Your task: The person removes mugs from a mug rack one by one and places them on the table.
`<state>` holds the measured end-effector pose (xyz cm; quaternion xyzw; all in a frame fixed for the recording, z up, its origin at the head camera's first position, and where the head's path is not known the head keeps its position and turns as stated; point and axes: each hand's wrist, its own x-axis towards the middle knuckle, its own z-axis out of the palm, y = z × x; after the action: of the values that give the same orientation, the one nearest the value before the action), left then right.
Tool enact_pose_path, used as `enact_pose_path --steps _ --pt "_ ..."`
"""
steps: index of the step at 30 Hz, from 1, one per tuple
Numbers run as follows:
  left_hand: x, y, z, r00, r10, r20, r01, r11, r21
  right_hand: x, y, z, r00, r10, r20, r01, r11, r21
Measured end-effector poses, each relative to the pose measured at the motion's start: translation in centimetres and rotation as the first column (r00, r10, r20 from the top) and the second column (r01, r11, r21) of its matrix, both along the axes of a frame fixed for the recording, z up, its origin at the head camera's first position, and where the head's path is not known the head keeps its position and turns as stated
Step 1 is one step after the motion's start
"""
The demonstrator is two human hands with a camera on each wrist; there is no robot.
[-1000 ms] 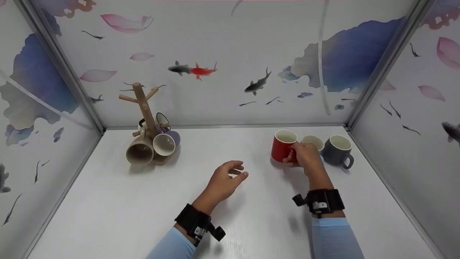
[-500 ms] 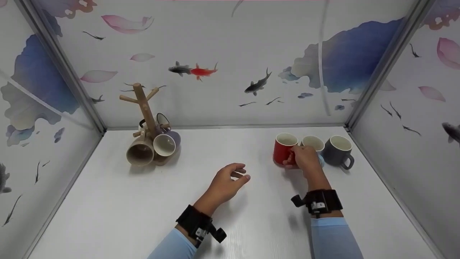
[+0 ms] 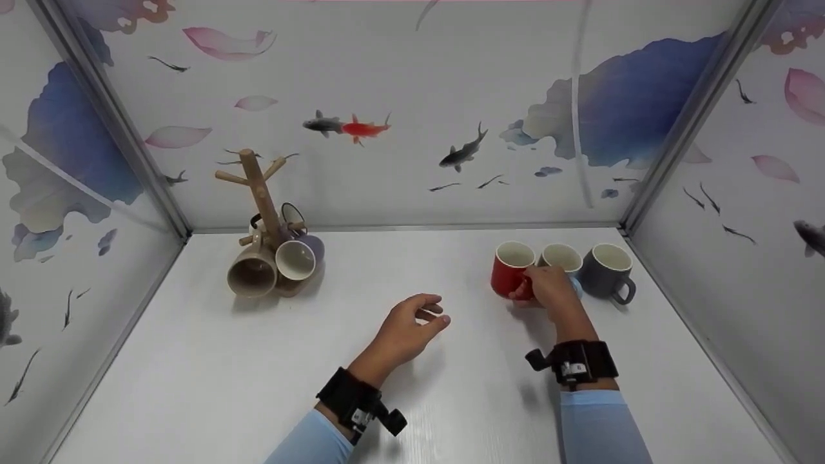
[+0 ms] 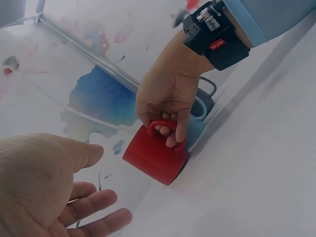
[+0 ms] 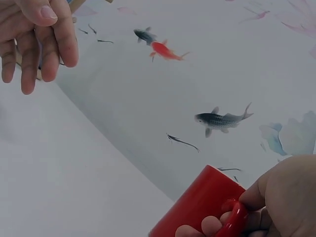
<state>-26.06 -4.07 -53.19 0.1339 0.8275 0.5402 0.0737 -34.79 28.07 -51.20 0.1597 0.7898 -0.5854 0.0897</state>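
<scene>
My right hand grips the handle of a red mug, its white inside facing up in the head view. Seen from the left wrist, the fingers curl through the red handle. Just right of it stands a light blue mug, partly hidden behind my right hand. Beyond that is a dark grey mug with its handle toward the right. My left hand is held over the middle of the table, fingers loosely bent and apart, holding nothing.
At the back left a wooden mug tree carries a brownish mug, a purple mug and another with a dark rim behind. Printed walls enclose the white table at the back and both sides.
The red mug has come slightly toward me and a little to the right in my right hand, close beside the light blue mug. My left hand has hardly moved.
</scene>
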Motion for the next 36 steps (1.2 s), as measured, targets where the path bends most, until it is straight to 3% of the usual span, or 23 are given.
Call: enact_pose_path --steps 17,22,26,29,33,36 --pt "0.0 0.1 -0.1 1.000 -0.003 -0.014 0.003 1.000 -0.014 0.3 0.7 0.2 0.997 0.072 0.035 -0.071 0.997 -0.020" --pt "0.0 0.0 -0.2 1.000 -0.003 -0.012 0.003 1.000 -0.011 0.4 0.6 0.1 0.997 0.079 0.026 -0.079 0.997 0.009" --pt "0.0 -0.1 -0.1 1.000 0.001 -0.014 -0.001 1.000 -0.014 0.5 0.7 0.5 0.996 0.093 0.016 -0.094 0.991 0.098" --pt "0.0 -0.3 -0.1 1.000 0.002 -0.023 -0.002 1.000 -0.019 0.8 0.8 1.2 0.991 0.131 0.014 -0.130 0.957 0.260" --pt "-0.1 -0.5 0.1 1.000 0.009 -0.025 -0.009 1.000 -0.021 1.2 1.0 2.3 0.982 0.188 0.016 -0.173 0.864 0.472" --pt "-0.2 -0.7 0.4 1.000 0.015 -0.017 -0.016 1.000 -0.020 1.8 1.2 3.3 0.976 0.217 -0.008 -0.179 0.826 0.535"
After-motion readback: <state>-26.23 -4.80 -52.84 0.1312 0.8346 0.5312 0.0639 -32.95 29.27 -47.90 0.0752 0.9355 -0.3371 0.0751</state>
